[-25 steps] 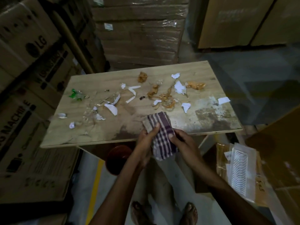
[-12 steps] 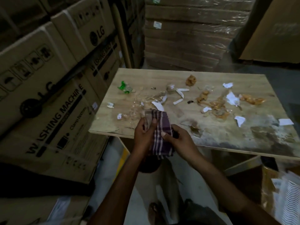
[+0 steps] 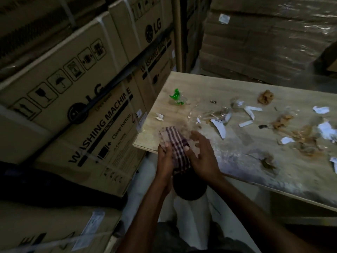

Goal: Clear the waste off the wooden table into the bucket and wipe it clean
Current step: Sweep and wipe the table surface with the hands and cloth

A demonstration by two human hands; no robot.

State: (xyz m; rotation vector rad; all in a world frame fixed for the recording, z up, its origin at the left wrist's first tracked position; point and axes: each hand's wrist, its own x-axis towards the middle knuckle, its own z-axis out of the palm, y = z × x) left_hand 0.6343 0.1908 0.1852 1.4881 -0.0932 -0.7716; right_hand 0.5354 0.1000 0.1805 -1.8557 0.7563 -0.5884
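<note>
Checked cloth [image 3: 176, 143] at near-left corner of wooden table [image 3: 209, 88] — left hand [image 3: 165, 157] curled round it; right hand [image 3: 202, 156] loosely spread, thumb touching. Bucket [image 3: 189, 190] below that edge.

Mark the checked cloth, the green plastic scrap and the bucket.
checked cloth [image 3: 176, 143], head view, on its striped middle.
green plastic scrap [image 3: 176, 93], head view, on its bright green top.
bucket [image 3: 190, 191], head view, on its dark visible part.
</note>
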